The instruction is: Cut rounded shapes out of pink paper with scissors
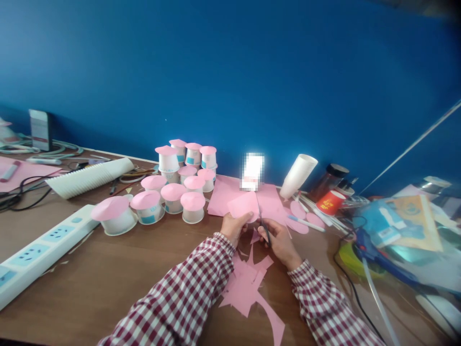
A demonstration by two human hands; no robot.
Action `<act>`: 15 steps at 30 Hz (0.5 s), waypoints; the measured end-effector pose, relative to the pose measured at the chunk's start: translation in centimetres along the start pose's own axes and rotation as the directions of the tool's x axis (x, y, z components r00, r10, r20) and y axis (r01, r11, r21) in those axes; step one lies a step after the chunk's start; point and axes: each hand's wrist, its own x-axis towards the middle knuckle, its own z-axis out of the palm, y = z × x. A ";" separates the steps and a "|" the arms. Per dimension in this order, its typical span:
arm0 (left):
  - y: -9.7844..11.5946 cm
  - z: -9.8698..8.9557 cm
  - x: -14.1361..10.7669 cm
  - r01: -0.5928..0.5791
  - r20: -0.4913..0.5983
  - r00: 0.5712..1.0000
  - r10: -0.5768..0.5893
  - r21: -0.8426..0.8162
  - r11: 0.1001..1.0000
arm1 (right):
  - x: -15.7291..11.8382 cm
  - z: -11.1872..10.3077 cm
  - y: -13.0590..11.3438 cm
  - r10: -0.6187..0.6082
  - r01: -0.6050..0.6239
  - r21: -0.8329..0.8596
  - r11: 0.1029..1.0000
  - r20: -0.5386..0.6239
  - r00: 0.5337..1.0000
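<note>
My left hand pinches a piece of pink paper by its lower right edge. In my right hand is a pair of scissors, its fingers closed round the dark handles. The blades point away from me and lie against the right edge of the paper. Behind both hands rests a larger pink sheet on the table. Cut pink scraps are heaped between my forearms. Several pink paper ovals lie to the right, with a pen across them.
Several white paper cups with pink cone tops stand at left, some stacked. Left of them are a power strip and a ribbed white stack. A leaning cup stack, a red cup and a blue glue gun occupy the right.
</note>
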 end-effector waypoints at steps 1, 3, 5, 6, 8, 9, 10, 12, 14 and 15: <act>0.0 0.0 0.0 0.001 -0.002 1.000 -0.001 0.003 1.000 | 0.0 0.0 0.0 -0.002 0.002 -0.001 1.000 0.001 1.000; 0.0 0.0 0.0 0.002 -0.007 1.000 -0.002 0.010 1.000 | 0.0 0.0 0.0 -0.006 0.006 -0.004 1.000 0.000 1.000; 0.1 0.0 0.0 0.008 -0.012 1.000 -0.007 0.014 1.000 | 0.0 -0.1 0.1 -0.010 0.010 -0.007 1.000 0.000 1.000; 0.1 0.1 0.0 0.010 -0.013 1.000 -0.010 0.013 1.000 | 0.0 -0.1 0.2 -0.011 0.011 -0.008 1.000 0.002 1.000; 0.1 0.1 0.0 0.016 -0.012 1.000 -0.016 0.005 1.000 | 0.0 -0.2 0.3 -0.013 0.013 -0.009 1.000 0.006 1.000; 0.2 0.2 0.0 0.020 -0.013 1.000 -0.020 0.001 1.000 | 0.0 -0.2 0.4 -0.015 0.015 -0.010 1.000 0.008 1.000; 0.2 0.2 -0.1 0.023 -0.016 1.000 -0.023 0.001 1.000 | 0.0 -0.2 0.4 -0.016 0.016 -0.010 1.000 0.008 1.000; 0.3 0.2 -0.2 0.029 -0.025 0.999 -0.029 0.005 1.000 | 0.0 -0.2 0.3 -0.015 0.016 -0.010 1.000 0.008 1.000; 0.4 0.2 -0.2 0.036 -0.031 0.999 -0.035 0.013 0.999 | 0.0 -0.2 0.3 -0.012 0.012 -0.010 1.000 0.009 1.000; 0.4 0.2 -0.3 0.035 -0.030 0.999 -0.035 0.014 0.999 | 0.0 -0.2 0.2 -0.010 0.010 -0.010 1.000 0.009 1.000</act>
